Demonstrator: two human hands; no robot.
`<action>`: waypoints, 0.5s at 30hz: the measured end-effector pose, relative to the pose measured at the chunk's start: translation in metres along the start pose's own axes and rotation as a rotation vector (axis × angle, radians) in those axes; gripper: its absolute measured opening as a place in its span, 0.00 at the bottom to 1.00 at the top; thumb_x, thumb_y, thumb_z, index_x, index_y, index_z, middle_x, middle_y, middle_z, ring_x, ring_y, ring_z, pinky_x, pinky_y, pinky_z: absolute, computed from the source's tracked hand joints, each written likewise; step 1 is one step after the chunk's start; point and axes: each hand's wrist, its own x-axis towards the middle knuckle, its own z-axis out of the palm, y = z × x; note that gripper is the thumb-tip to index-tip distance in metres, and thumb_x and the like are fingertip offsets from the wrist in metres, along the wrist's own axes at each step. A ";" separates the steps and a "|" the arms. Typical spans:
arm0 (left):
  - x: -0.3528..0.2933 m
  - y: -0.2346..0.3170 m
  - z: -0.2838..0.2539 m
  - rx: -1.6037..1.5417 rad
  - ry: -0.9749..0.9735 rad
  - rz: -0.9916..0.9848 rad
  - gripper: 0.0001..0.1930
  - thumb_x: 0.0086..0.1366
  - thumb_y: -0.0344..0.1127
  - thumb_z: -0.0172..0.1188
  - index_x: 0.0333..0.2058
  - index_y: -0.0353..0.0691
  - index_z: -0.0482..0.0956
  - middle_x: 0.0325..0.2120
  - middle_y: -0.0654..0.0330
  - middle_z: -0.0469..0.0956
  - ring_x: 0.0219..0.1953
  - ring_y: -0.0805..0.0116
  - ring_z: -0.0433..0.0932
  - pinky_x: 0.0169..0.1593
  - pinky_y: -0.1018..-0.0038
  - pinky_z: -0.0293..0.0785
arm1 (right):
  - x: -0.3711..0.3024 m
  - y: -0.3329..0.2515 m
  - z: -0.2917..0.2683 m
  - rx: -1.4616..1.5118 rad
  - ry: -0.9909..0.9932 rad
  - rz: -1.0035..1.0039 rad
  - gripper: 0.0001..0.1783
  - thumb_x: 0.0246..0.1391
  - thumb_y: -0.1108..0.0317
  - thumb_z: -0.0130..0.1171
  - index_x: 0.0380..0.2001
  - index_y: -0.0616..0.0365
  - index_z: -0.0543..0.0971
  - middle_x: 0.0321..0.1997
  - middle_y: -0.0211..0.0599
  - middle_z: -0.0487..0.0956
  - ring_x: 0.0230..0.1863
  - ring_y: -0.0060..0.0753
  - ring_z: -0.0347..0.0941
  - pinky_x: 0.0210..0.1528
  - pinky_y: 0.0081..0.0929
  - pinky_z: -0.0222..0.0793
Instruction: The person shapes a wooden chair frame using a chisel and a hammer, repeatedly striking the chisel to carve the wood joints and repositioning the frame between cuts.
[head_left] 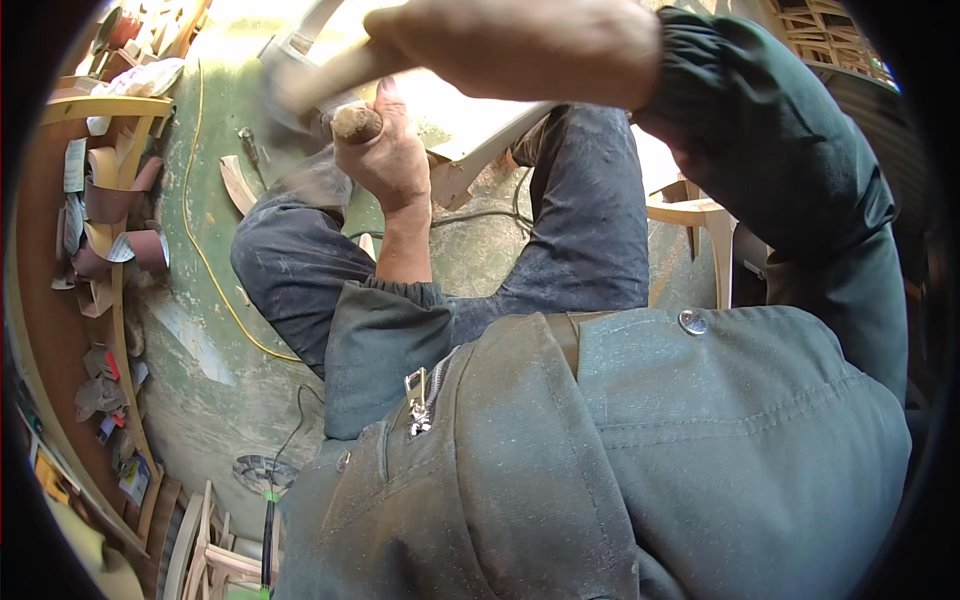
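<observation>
At the top, my right hand (530,48) is wrapped round the wooden handle of a hammer (345,76), held crosswise. The hammer's head is smeared by motion, left of my left hand. Just below the handle, my left hand (385,160) is closed on a wooden-handled tool (357,123), like a chisel. Its round butt end points up toward me, with my thumb lying along it; its far end is hidden. Beyond my hands, a pale wooden piece (460,172) lies between my bent legs, partly overexposed.
On the left stands a wooden shelf (60,250) with strips of sandpaper (108,200). A yellow cord (190,190) crosses the green, worn floor (190,330). Near my left knee lies a curved wood offcut (238,185). A wooden frame (720,245) stands at my right.
</observation>
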 end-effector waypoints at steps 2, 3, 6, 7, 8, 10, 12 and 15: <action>0.002 -0.001 0.006 0.063 0.056 0.091 0.07 0.70 0.29 0.64 0.37 0.28 0.82 0.26 0.61 0.83 0.27 0.73 0.79 0.36 0.74 0.76 | -0.003 0.002 0.008 -0.101 -0.004 -0.057 0.09 0.65 0.67 0.53 0.35 0.60 0.79 0.25 0.45 0.78 0.28 0.46 0.78 0.33 0.41 0.72; 0.005 -0.001 0.016 -0.054 0.204 0.062 0.05 0.69 0.27 0.64 0.35 0.33 0.77 0.24 0.60 0.80 0.22 0.74 0.76 0.27 0.75 0.73 | -0.005 0.003 0.010 -0.147 -0.008 -0.049 0.09 0.65 0.67 0.53 0.35 0.60 0.79 0.25 0.45 0.79 0.29 0.47 0.78 0.32 0.42 0.72; 0.011 0.005 0.016 -0.231 0.315 -0.085 0.11 0.68 0.25 0.64 0.29 0.40 0.69 0.20 0.58 0.75 0.16 0.74 0.72 0.17 0.76 0.68 | -0.018 0.005 0.024 -0.053 -0.031 0.120 0.08 0.65 0.68 0.52 0.36 0.60 0.78 0.25 0.44 0.79 0.28 0.47 0.79 0.31 0.43 0.71; 0.012 0.008 0.017 -0.265 0.280 0.063 0.13 0.69 0.25 0.63 0.28 0.40 0.68 0.18 0.58 0.74 0.16 0.74 0.71 0.16 0.77 0.66 | -0.019 0.000 0.037 -0.095 0.120 0.140 0.06 0.58 0.69 0.58 0.36 0.56 0.83 0.29 0.45 0.83 0.31 0.46 0.82 0.38 0.46 0.75; 0.011 0.012 0.015 -0.298 0.219 0.026 0.13 0.69 0.25 0.63 0.28 0.40 0.68 0.18 0.59 0.74 0.16 0.74 0.71 0.16 0.78 0.66 | -0.026 0.000 0.040 -0.015 0.087 0.214 0.06 0.58 0.70 0.58 0.36 0.58 0.82 0.28 0.48 0.83 0.31 0.47 0.82 0.39 0.47 0.76; 0.007 0.022 0.005 -0.368 0.099 0.040 0.13 0.70 0.26 0.62 0.27 0.40 0.68 0.18 0.59 0.74 0.16 0.74 0.71 0.17 0.78 0.66 | -0.036 0.000 0.046 0.103 0.148 0.179 0.07 0.58 0.71 0.57 0.36 0.59 0.82 0.29 0.49 0.83 0.31 0.48 0.82 0.40 0.48 0.76; 0.003 0.031 0.000 -0.338 0.064 0.031 0.14 0.71 0.27 0.63 0.27 0.39 0.69 0.18 0.61 0.74 0.16 0.74 0.71 0.18 0.79 0.67 | -0.048 0.003 0.046 0.061 0.162 0.216 0.08 0.59 0.72 0.56 0.37 0.60 0.83 0.29 0.49 0.83 0.31 0.46 0.82 0.40 0.47 0.76; -0.003 0.036 -0.004 -0.269 0.052 0.078 0.15 0.71 0.30 0.66 0.26 0.40 0.70 0.18 0.63 0.75 0.17 0.76 0.71 0.21 0.80 0.70 | -0.059 0.008 0.045 0.057 0.168 0.254 0.09 0.58 0.73 0.57 0.39 0.61 0.83 0.29 0.49 0.84 0.32 0.45 0.83 0.40 0.45 0.77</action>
